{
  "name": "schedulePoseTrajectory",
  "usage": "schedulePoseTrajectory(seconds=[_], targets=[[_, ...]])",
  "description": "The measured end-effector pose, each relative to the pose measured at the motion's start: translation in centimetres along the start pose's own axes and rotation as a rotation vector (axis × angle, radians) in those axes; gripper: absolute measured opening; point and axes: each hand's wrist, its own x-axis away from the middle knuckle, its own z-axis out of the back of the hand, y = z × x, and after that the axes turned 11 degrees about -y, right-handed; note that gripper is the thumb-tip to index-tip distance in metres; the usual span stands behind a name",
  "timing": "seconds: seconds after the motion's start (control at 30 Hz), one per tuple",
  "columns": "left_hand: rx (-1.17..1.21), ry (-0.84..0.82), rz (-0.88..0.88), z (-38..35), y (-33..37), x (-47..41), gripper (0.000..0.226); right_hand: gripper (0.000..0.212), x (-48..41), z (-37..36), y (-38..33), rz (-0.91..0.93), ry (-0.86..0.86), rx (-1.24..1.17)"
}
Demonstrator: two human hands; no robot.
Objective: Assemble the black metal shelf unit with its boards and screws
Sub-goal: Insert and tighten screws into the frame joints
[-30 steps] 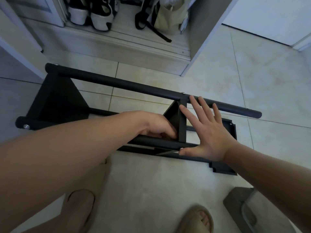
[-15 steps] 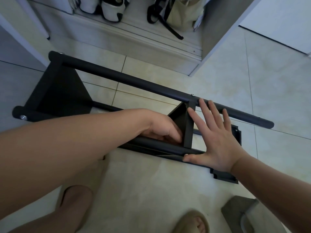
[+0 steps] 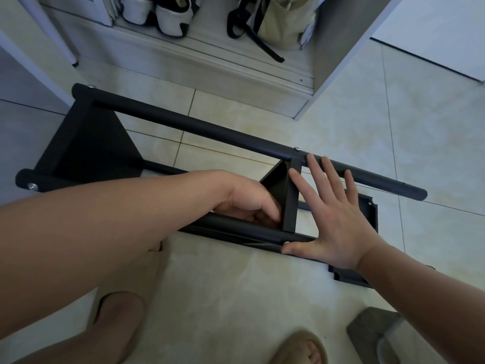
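The black metal shelf unit (image 3: 199, 130) lies on its side on the tiled floor, with long tubes running left to right. One black board (image 3: 86, 151) is fixed at the left end. A second board (image 3: 287, 195) stands between the tubes in the middle. My left hand (image 3: 249, 203) reaches inside the frame against that board's left face, fingers curled low behind the near tube; what they hold is hidden. My right hand (image 3: 333, 216) lies flat with spread fingers against the board's right side, thumb on the near tube beside a silver screw (image 3: 286, 242). Another loose board (image 3: 367, 214) lies underneath.
An open cabinet (image 3: 210, 61) with shoes (image 3: 157, 14) and a beige bag (image 3: 283, 22) stands just behind the frame. My feet in beige slippers (image 3: 301, 348) are at the bottom edge. A grey object (image 3: 378, 334) sits on the floor at the lower right.
The hands keep the same hold on the middle board. Only the view shifts slightly, so the frame sits a little to the right and lower in the picture.
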Motion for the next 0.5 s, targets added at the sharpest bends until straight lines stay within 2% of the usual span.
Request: schedulePoseTrajectory(seconds=[0.2,0.5], targets=[[-0.033,0.071,-0.035,0.36,-0.12,-0.24,0.018,0.123,-0.03,0.03,-0.01,-0.004,-0.001,0.004],[-0.041,0.026,-0.046,0.29,-0.02,-0.22,0.024,0.123,-0.05,0.06,-0.01,-0.004,-0.003,0.014]])
